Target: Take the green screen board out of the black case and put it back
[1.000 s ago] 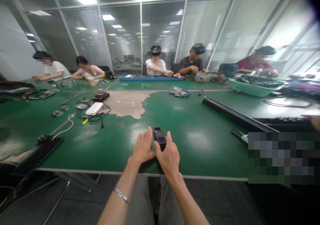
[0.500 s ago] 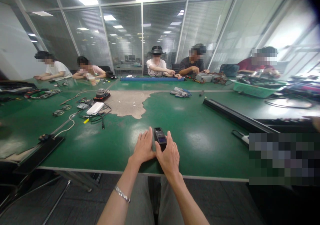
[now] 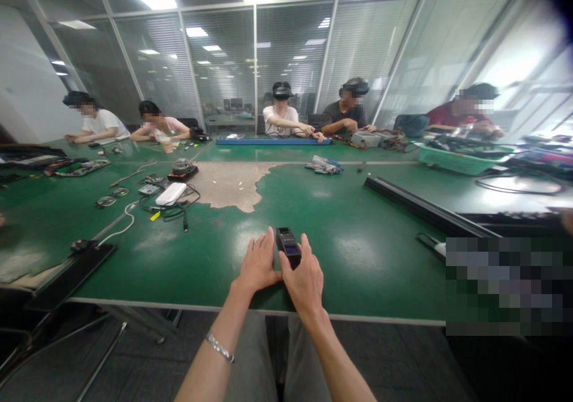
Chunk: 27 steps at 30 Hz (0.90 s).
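A small black box-shaped device (image 3: 287, 243) with buttons and a dark little screen stands on the green table (image 3: 358, 283) near its front edge. My right hand (image 3: 305, 278) is around its near end, thumb on the left side and fingers on the right, and hides the lower part. On the other side, my left hand (image 3: 258, 265) rests with its fingers stretched forward and its thumb pointing to my right hand. It holds nothing, and I cannot tell whether it touches the device. A silvery bracelet (image 3: 219, 348) is on my left wrist.
Left lie a white box (image 3: 171, 194) with cables, glasses (image 3: 111, 197) and a black strip (image 3: 74, 274). A long black bar (image 3: 425, 205) and a green basket (image 3: 461, 160) are at right. Several people sit across the table, beyond a blue bar (image 3: 273, 142).
My right hand and the near end of the device have shifted very slightly to the right. My left hand has hardly moved.
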{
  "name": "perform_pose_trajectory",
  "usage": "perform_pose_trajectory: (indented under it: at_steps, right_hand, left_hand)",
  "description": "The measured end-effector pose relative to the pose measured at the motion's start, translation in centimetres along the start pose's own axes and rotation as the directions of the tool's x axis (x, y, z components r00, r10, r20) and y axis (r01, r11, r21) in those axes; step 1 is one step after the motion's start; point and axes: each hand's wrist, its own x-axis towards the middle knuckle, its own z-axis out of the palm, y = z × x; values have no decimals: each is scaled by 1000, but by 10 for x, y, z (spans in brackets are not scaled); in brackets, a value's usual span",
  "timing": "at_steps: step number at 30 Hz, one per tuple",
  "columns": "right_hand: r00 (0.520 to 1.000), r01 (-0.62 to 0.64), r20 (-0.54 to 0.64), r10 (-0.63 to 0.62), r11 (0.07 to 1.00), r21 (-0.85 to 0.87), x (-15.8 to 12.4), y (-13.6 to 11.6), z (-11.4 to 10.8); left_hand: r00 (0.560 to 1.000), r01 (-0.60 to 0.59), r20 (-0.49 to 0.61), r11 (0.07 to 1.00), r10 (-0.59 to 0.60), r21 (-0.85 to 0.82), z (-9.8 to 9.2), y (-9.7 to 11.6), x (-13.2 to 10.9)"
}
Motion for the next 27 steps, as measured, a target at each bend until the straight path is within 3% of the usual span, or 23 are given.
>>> perform_pose_trajectory:
  at_steps: [8, 13, 19, 27]
  right_hand:
    - [994, -30, -96, 45, 988, 155, 21, -6, -20]
    - [986, -29, -162, 48, 993, 115, 31, 13, -32]
    - [992, -51, -110, 54, 998, 33, 21, 41, -28]
    - [996, -81, -32, 79, 996, -47, 12, 51, -19]
  left_hand:
    - [1000, 27, 15, 1000, -27, -12, -2, 1, 2]
    - [998, 48, 31, 999, -48, 10, -4, 3, 2]
    - [999, 28, 36, 998, -30, 62, -4, 3, 2]
    - [999, 25, 30, 997, -28, 73, -3, 2, 3]
